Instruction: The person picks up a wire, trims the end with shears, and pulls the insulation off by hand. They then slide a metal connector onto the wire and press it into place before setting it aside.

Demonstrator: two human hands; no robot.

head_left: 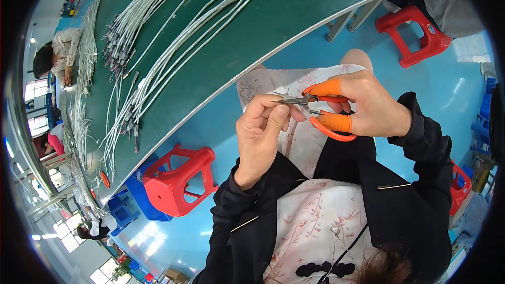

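My right hand (376,106) is closed around a pair of scissors (332,135) with orange handles. Orange covers sit on two of its digits. The scissors' narrow metal blades point left, right at the fingertips of my left hand (265,129). That hand is closed in a pinch, thumb against fingers. Thin pale strands (290,96) show beside the blades, but what the left fingers hold is too small to make out. Both hands are above my lap, in front of the table edge.
A green table (294,13) crosses the upper left, bearing bundles of white cables (184,47) with grey connector ends. Red stools stand at lower left (171,184) and upper right (405,31). A blue crate-like thing (150,200) is behind the left stool. Other people sit along the far left.
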